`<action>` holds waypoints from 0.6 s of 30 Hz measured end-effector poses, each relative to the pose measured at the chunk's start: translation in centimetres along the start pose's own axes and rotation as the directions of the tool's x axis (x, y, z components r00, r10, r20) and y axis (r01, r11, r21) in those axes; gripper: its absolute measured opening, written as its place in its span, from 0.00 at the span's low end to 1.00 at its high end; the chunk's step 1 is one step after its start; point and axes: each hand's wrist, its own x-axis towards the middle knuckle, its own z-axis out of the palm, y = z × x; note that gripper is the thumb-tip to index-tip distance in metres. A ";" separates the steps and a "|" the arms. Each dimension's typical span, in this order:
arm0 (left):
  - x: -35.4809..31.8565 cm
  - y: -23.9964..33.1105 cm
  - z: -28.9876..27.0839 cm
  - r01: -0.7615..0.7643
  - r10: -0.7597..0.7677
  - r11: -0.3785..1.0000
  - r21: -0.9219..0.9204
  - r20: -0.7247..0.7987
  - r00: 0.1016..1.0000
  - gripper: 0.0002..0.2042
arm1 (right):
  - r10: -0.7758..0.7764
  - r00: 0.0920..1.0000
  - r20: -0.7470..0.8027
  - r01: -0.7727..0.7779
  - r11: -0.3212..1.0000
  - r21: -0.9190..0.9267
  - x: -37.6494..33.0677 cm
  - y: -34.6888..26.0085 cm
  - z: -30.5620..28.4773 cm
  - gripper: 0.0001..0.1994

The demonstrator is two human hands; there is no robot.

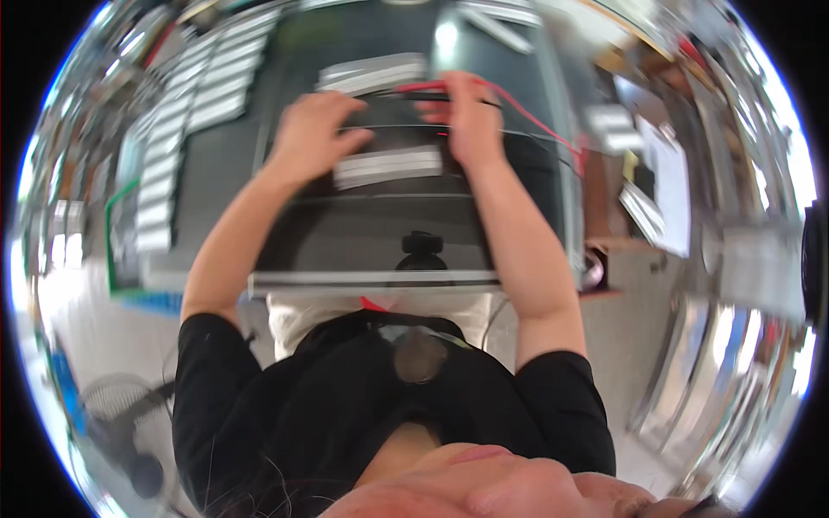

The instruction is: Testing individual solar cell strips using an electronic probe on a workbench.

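My right hand [471, 116] is closed round a red test probe [419, 87] and a black test probe [423, 97], whose tips point left. A red lead [527, 112] runs from it to the right. My left hand [315, 138] rests at the left, thumb and fingers apart, with nothing visible in it. Between and beyond the hands lies a stack of pale silvery strips [371, 74]. Nearer to me is another pale strip [389, 167], its left end close to my left thumb. Both sit on a dark glossy tabletop [371, 233]. Blur hides the exact contact at the probe tips.
Rows of similar pale strips [194, 95] line the left side of the table. More strips [496, 30] lie at the far right. Beyond the right edge, a side surface carries white paper [669, 190] and small parts. A fan [121, 414] stands on the floor at lower left.
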 end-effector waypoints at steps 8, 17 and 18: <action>1.9 -4.8 2.0 0.141 -0.131 0.963 0.230 -0.059 0.990 0.21 | 0.054 0.998 -0.040 -0.042 0.966 0.255 0.8 1.0 0.2 0.11; 2.3 -2.3 0.5 0.101 -0.086 0.955 0.279 -0.062 0.994 0.19 | 0.072 0.997 -0.013 -0.067 0.964 0.258 0.3 0.7 -0.2 0.11; 2.0 -1.6 0.5 0.100 -0.086 0.956 0.277 -0.061 0.994 0.19 | 0.066 0.998 -0.009 -0.061 0.964 0.257 0.3 0.8 -0.2 0.11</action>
